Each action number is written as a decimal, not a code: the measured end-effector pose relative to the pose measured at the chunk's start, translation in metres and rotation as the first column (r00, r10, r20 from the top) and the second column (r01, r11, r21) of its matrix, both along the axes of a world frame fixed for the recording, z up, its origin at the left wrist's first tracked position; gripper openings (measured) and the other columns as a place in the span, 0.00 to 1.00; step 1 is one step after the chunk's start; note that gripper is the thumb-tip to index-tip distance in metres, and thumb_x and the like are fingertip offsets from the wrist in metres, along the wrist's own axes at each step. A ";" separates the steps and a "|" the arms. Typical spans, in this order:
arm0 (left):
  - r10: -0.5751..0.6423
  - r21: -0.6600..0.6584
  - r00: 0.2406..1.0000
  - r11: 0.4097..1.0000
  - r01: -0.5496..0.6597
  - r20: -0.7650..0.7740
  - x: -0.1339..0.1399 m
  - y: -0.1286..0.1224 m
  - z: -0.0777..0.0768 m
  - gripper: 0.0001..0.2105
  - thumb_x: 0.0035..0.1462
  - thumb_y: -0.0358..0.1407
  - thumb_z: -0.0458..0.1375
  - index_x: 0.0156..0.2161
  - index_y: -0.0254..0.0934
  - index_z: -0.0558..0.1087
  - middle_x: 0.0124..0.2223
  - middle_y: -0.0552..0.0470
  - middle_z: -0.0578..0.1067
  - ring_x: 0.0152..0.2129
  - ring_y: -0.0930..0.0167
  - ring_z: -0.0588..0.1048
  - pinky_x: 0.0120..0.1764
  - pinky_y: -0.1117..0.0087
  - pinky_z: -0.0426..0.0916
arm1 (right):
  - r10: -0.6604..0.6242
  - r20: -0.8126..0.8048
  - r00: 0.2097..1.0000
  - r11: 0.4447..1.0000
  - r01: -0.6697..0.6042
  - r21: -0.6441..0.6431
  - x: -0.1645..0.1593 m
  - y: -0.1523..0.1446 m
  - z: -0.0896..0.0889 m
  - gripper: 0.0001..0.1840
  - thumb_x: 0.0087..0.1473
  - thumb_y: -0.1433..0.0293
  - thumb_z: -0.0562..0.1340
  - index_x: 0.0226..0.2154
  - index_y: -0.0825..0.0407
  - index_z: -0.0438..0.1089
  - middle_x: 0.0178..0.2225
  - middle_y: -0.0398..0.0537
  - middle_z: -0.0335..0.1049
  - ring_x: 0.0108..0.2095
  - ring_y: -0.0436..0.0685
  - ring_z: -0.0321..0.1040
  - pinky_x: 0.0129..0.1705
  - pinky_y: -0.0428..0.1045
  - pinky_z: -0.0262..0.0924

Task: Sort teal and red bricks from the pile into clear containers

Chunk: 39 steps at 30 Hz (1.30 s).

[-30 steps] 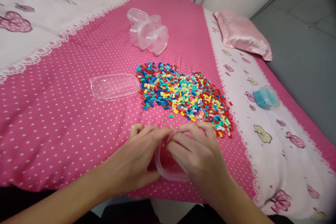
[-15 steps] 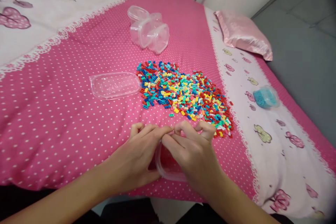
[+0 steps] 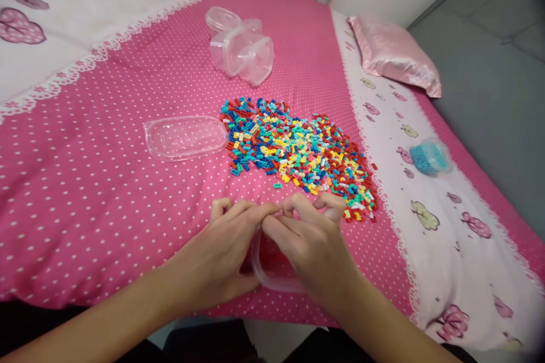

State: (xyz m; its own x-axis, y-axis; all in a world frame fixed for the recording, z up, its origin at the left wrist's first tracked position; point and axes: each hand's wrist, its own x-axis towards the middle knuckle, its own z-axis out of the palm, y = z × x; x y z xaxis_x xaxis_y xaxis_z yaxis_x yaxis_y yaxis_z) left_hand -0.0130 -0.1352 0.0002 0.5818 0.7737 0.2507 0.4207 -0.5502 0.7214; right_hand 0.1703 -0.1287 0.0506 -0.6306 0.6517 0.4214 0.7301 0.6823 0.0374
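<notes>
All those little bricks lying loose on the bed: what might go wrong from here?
The left hand and right hand are at the clear container, close to the bed's near edge; a slip might tip it off. The loose bricks lie just beyond the hands, so a stray nudge might scatter them.

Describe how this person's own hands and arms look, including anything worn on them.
The left hand and right hand wear no gloves. No sleeve, watch or bracelet shows on the slim left forearm or right forearm, as far as the picture reaches. I see no rings, though some fingers are partly hidden.
</notes>
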 end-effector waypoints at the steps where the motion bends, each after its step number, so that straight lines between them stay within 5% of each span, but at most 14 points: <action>1: -0.003 0.000 1.000 1.000 0.003 -0.003 0.000 0.000 0.001 0.34 0.53 0.29 0.63 0.62 0.46 0.55 0.56 0.50 0.76 0.48 0.57 0.76 0.50 0.52 0.62 | 0.003 -0.010 1.000 1.000 -0.003 -0.010 0.002 0.000 0.002 0.19 0.68 0.83 0.54 0.29 0.50 0.70 0.22 0.35 0.71 0.31 0.52 0.64 0.42 0.54 0.43; 7: -0.003 0.017 1.000 1.000 0.003 -0.011 0.000 0.001 0.002 0.30 0.56 0.32 0.63 0.61 0.44 0.57 0.54 0.49 0.77 0.47 0.58 0.76 0.50 0.52 0.62 | -0.061 -0.109 0.992 0.994 0.051 -0.093 0.020 -0.005 0.013 0.19 0.72 0.77 0.55 0.33 0.48 0.75 0.30 0.40 0.76 0.38 0.55 0.64 0.44 0.54 0.45; 16: 0.010 0.036 0.999 0.999 -0.009 -0.037 -0.002 0.000 -0.001 0.35 0.53 0.32 0.65 0.62 0.46 0.55 0.53 0.49 0.76 0.46 0.58 0.75 0.50 0.52 0.62 | -0.108 -0.002 0.994 0.993 0.108 0.053 0.015 -0.006 -0.002 0.09 0.63 0.72 0.67 0.31 0.44 0.79 0.40 0.48 0.77 0.46 0.61 0.60 0.50 0.56 0.48; 29: 0.011 -0.032 1.000 0.999 -0.012 -0.017 0.000 0.001 -0.003 0.33 0.55 0.34 0.63 0.63 0.46 0.56 0.52 0.48 0.77 0.45 0.57 0.75 0.49 0.51 0.64 | -0.106 0.116 0.988 0.992 0.097 0.079 0.000 0.001 -0.003 0.09 0.60 0.74 0.69 0.29 0.46 0.77 0.35 0.46 0.73 0.42 0.60 0.57 0.50 0.57 0.47; 39: 0.002 -0.025 0.999 1.000 -0.003 -0.035 -0.001 0.000 0.000 0.32 0.55 0.32 0.63 0.62 0.45 0.56 0.53 0.48 0.77 0.46 0.57 0.75 0.50 0.50 0.63 | -0.080 0.038 0.996 0.995 0.077 0.066 0.004 0.004 -0.005 0.12 0.63 0.75 0.66 0.28 0.47 0.76 0.35 0.45 0.74 0.42 0.59 0.59 0.48 0.57 0.47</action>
